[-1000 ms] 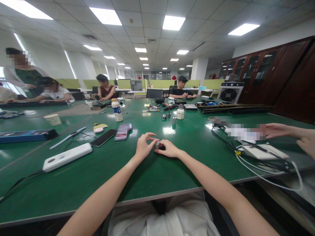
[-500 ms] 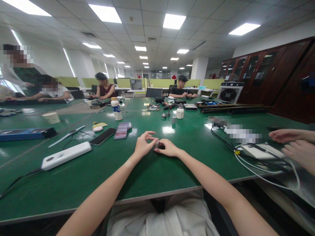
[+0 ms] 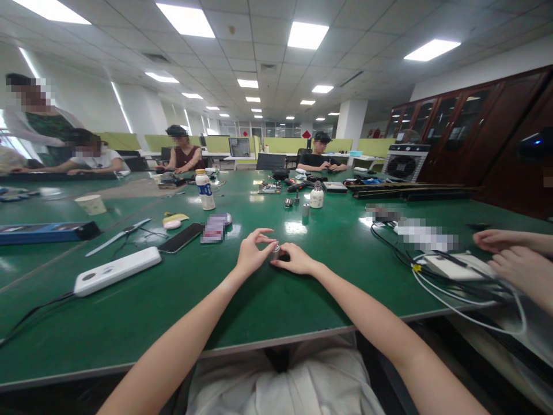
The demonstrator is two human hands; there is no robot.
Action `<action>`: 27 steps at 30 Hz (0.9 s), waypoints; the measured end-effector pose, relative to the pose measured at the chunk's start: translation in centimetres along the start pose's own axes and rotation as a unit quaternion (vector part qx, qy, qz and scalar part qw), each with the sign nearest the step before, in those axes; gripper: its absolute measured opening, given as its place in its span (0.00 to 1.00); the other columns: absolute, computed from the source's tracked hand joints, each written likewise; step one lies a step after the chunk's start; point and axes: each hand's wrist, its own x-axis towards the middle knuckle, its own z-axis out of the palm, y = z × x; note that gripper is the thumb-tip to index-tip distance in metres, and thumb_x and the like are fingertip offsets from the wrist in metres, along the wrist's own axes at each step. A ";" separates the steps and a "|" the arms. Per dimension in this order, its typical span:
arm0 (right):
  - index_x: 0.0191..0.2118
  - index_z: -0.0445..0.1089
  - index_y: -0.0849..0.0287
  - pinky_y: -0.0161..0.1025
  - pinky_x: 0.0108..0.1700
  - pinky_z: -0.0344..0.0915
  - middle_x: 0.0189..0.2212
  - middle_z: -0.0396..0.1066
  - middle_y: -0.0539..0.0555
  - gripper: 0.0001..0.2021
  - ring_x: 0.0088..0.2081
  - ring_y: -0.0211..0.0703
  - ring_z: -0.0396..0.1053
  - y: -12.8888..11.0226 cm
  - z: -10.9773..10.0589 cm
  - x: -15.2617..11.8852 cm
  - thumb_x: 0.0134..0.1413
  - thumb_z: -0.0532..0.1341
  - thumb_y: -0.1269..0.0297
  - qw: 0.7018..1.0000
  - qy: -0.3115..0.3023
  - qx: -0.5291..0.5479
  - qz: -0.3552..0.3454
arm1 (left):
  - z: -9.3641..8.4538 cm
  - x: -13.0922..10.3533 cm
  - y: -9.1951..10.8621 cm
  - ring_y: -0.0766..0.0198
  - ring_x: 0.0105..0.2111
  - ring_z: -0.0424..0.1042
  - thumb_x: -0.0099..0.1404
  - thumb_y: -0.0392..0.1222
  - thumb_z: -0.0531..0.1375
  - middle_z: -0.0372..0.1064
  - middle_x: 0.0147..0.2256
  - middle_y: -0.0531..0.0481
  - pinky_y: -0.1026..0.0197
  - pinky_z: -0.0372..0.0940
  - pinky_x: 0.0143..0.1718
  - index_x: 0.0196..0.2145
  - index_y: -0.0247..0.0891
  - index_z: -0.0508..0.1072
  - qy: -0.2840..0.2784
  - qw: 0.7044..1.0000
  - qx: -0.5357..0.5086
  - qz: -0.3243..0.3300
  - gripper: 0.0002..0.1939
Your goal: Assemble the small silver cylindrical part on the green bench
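Note:
A small silver metal cylinder (image 3: pixel 276 252) stands on the green tabletop in front of me, between my two hands. My right hand (image 3: pixel 298 259) is closed on it from the right, with thumb and fingers curled about its lower part. From the other side my left hand (image 3: pixel 253 253) brings its thumb to the cylinder's top, the index finger arched above; its remaining fingers are partly hidden. Further back stand a similar grey cylinder (image 3: pixel 306 210) and a white round bottle (image 3: pixel 317 197), beside small metal parts (image 3: pixel 288 203).
To the left lie a white power bank-like block (image 3: pixel 118 271), a black phone (image 3: pixel 180 238), scissors-like blades (image 3: pixel 118 236) and a labelled bottle (image 3: pixel 205 190). At right, cables and a white box (image 3: pixel 460 266) lie near another person's hands (image 3: pixel 518 259). Several people sit or stand around the table.
Both hands stay at the cylinder with almost the same grip. The view has shifted very slightly; the standing person at far left is a little more upright.

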 end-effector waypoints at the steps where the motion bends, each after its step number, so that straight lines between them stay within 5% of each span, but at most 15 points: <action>1: 0.38 0.72 0.60 0.39 0.41 0.60 0.34 0.71 0.53 0.15 0.37 0.43 0.65 0.0 0.0 0.0 0.54 0.67 0.52 1.000 -0.001 0.000 -0.001 | -0.1 0.2 -0.2 0.54 0.41 0.78 0.59 0.45 0.65 0.81 0.35 0.49 0.51 0.66 0.51 0.47 0.42 0.72 0.019 1.000 0.014 0.007 0.18; 4: 0.38 0.73 0.60 0.39 0.42 0.60 0.35 0.71 0.53 0.14 0.38 0.43 0.65 -0.1 -0.1 0.0 0.55 0.66 0.53 1.000 -0.008 0.004 -0.008 | -0.8 0.6 -1.5 0.51 0.45 0.75 0.60 0.44 0.65 0.81 0.36 0.49 0.47 0.62 0.54 0.45 0.44 0.73 0.039 0.994 0.098 0.019 0.14; 9: 0.40 0.73 0.60 0.39 0.42 0.60 0.35 0.71 0.54 0.15 0.38 0.43 0.65 -0.1 -0.2 0.0 0.55 0.66 0.53 1.000 -0.014 0.004 -0.009 | -1.5 0.8 -4.3 0.48 0.46 0.73 0.56 0.41 0.67 0.81 0.33 0.50 0.47 0.62 0.50 0.42 0.45 0.75 -0.052 0.980 0.186 -0.040 0.15; 12: 0.40 0.73 0.60 0.39 0.41 0.60 0.36 0.71 0.55 0.15 0.38 0.43 0.65 -0.3 -0.4 -0.1 0.55 0.66 0.53 1.000 -0.013 0.001 -0.010 | -1.4 0.6 -5.0 0.46 0.46 0.72 0.54 0.43 0.69 0.81 0.36 0.47 0.46 0.62 0.49 0.43 0.44 0.75 -0.049 0.980 0.188 -0.052 0.18; 17: 0.41 0.72 0.61 0.40 0.41 0.61 0.37 0.72 0.55 0.17 0.38 0.44 0.66 -0.7 -0.6 -0.2 0.56 0.65 0.51 1.000 -0.011 0.004 0.003 | -1.3 0.6 -4.2 0.48 0.44 0.74 0.55 0.41 0.68 0.80 0.31 0.51 0.46 0.62 0.50 0.41 0.45 0.75 -0.026 0.984 0.172 -0.045 0.15; 22: 0.42 0.72 0.60 0.40 0.43 0.61 0.37 0.73 0.55 0.15 0.39 0.44 0.66 -0.7 -0.5 -0.2 0.58 0.64 0.53 1.000 -0.006 0.016 0.003 | -0.9 0.5 -2.1 0.54 0.42 0.77 0.59 0.46 0.65 0.80 0.33 0.50 0.51 0.63 0.52 0.44 0.43 0.72 0.062 0.996 0.070 0.002 0.16; 27: 0.40 0.72 0.61 0.40 0.42 0.61 0.35 0.73 0.55 0.14 0.38 0.44 0.66 -0.7 -0.5 -0.1 0.57 0.65 0.53 1.000 -0.008 0.015 0.001 | -0.4 0.2 -0.8 0.53 0.42 0.77 0.59 0.46 0.65 0.80 0.34 0.49 0.50 0.64 0.52 0.45 0.43 0.72 0.017 0.997 0.054 0.046 0.16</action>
